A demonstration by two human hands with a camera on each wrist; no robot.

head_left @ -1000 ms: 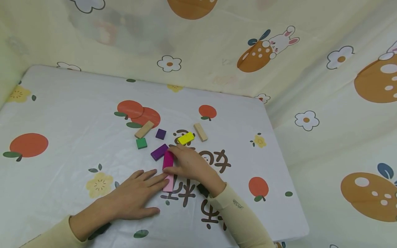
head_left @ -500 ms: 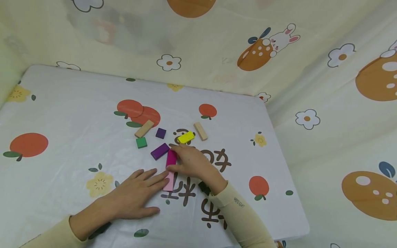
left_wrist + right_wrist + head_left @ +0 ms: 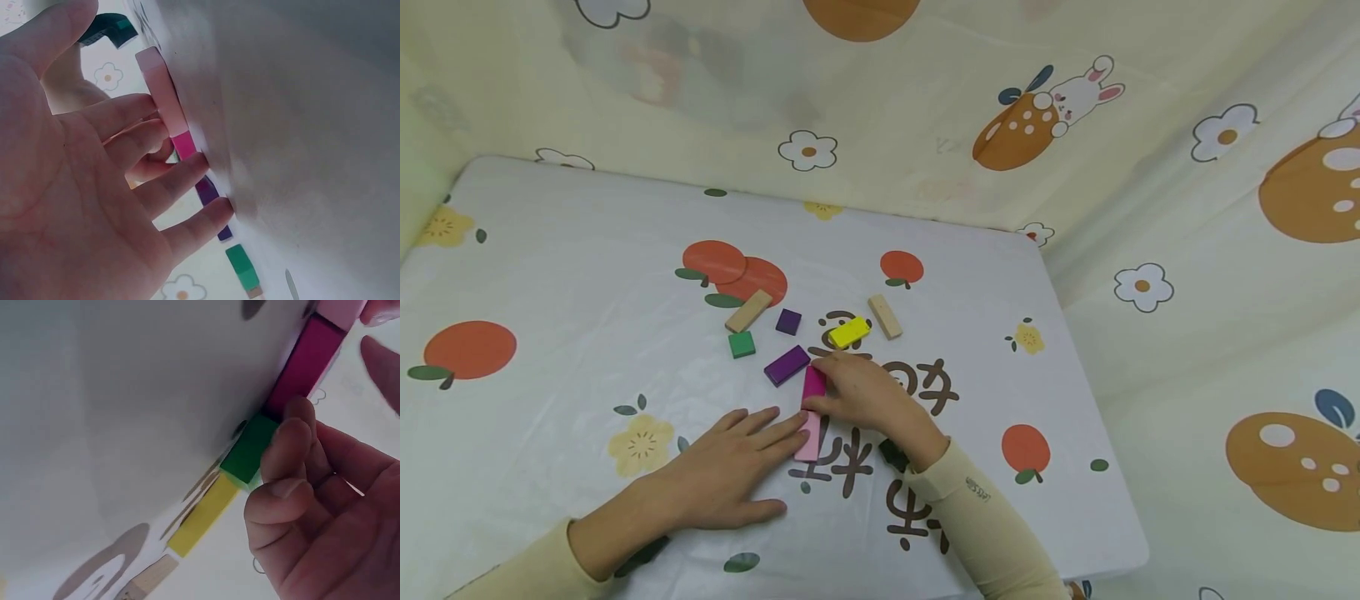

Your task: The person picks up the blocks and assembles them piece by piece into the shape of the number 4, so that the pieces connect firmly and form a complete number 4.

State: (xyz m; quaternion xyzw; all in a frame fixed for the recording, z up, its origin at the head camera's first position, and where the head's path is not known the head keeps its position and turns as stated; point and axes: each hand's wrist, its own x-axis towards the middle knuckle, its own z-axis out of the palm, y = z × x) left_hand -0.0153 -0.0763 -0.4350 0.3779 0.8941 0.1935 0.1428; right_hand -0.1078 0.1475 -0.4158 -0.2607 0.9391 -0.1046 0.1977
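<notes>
Table (image 3: 565, 250): wide span of cloth between left edge and blocks. Left hand (image 3: 722, 475) fingers spread, two tips at pink block (image 3: 807, 443). Purple block (image 3: 787, 366) just beyond. Pink meets magenta block (image 3: 814, 385) end to end, mid-table; right hand (image 3: 868, 400) pinches magenta, fingers curled. Right edge well apart.

White tablecloth (image 3: 580, 283) printed with red-orange fruits (image 3: 470, 350), yellow flowers (image 3: 642, 447); behind it, cream curtain (image 3: 895, 92) printed with white flowers (image 3: 807, 152).
</notes>
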